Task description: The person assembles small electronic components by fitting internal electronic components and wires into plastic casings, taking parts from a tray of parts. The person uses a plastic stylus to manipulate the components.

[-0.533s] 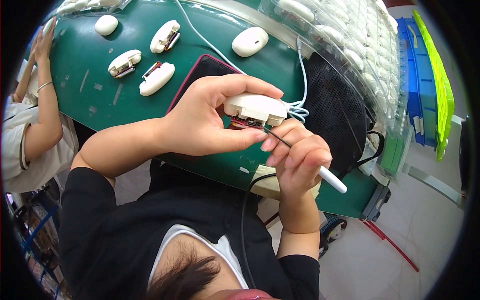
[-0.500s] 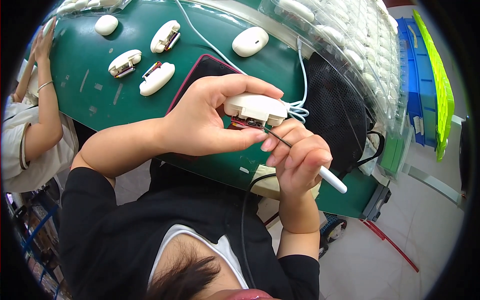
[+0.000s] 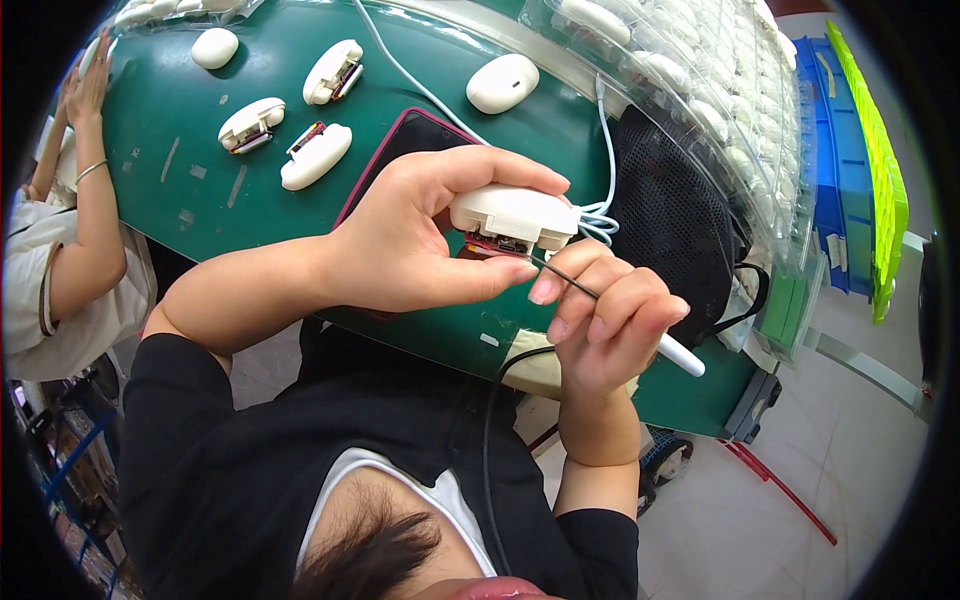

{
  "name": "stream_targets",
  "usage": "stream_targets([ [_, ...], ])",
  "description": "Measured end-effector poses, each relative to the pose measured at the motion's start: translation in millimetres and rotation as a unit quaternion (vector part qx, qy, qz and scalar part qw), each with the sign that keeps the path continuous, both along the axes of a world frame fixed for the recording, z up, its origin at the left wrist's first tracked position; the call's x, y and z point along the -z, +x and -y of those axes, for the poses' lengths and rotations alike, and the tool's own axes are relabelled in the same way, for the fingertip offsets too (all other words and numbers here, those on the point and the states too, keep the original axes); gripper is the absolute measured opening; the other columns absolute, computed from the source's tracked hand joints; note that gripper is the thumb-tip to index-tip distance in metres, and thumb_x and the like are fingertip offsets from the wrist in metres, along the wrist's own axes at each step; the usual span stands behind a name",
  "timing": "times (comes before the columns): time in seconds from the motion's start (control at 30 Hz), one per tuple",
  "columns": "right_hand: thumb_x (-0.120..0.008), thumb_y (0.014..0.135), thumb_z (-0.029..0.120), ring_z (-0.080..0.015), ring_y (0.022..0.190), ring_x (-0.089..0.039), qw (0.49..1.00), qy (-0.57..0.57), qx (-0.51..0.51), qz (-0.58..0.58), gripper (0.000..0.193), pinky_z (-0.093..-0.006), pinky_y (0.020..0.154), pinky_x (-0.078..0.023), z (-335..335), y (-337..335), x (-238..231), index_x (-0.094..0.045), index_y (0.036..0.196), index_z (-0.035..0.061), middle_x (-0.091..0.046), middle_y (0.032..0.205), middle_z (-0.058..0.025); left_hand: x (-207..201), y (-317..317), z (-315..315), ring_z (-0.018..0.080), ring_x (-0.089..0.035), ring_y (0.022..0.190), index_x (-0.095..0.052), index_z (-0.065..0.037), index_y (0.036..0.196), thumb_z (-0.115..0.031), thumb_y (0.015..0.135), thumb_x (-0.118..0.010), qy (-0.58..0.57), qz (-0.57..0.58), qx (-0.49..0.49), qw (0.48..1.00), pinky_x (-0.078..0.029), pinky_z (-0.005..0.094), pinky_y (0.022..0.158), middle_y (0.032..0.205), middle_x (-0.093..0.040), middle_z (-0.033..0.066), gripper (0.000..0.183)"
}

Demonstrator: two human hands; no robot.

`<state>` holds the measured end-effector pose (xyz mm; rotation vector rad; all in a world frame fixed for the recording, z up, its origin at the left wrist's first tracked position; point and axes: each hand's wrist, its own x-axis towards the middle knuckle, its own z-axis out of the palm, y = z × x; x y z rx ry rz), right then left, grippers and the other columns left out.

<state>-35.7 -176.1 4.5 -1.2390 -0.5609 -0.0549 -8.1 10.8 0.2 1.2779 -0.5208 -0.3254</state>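
Observation:
My left hand (image 3: 415,230) is closed round a white earbud charging case (image 3: 515,215), thumb below and fingers above. The case's inner parts, with a small circuit board, stick out on its lower side. My right hand (image 3: 612,312) pinches a thin tool with a dark shaft (image 3: 568,276) and a white handle (image 3: 681,355). The shaft's tip is at the exposed board, beside my left thumb; whether it touches cannot be made out. Beneath my left hand lies a dark phone-like slab with a red edge (image 3: 408,128).
Several opened cases (image 3: 318,158) and closed white cases (image 3: 503,83) lie on the green table mat (image 3: 190,190). A black mesh bag (image 3: 665,215) and a pale cable (image 3: 597,222) are at right, near clear trays of white cases (image 3: 715,110). A co-worker's arm (image 3: 92,190) is at left.
My right hand has shifted slightly right and down, its fingers a little straighter, and the tool's handle has moved with it. My left hand and the case stay nearly still.

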Motion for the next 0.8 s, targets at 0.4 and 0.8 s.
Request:
stream_targets([
  [0.4, -0.040, 0.096, 0.044, -0.0222, 0.060, -0.058, 0.998, -0.031, 0.032, -0.034, 0.051, -0.0305, 0.057, -0.047, 10.4, 0.7, -8.0, -0.057, 0.071, 0.0021, -0.058, 0.056, -0.0079, 1.0, 0.5, -0.3, 0.0168, -0.062, 0.095, -0.053, 0.001, 0.113, 0.008, 0.069, -0.069, 0.123, 0.188, -0.104, 0.969, -0.052, 0.0271, 0.077, 0.112, -0.060, 0.0138, 0.048],
  [0.8, -0.036, 0.097, 0.043, -0.0210, 0.057, -0.057, 0.997, -0.043, 0.065, 0.024, 0.058, -0.0299, 0.055, -0.046, 6.6, 5.6, 5.2, -0.055, 0.061, 0.0026, -0.055, 0.052, -0.0047, 0.7, -0.8, 1.7, 0.0197, -0.064, 0.093, -0.057, 0.001, 0.111, 0.006, 0.064, -0.071, 0.165, 0.202, -0.086, 0.962, -0.052, 0.0275, 0.075, 0.106, -0.064, 0.0138, 0.049],
])
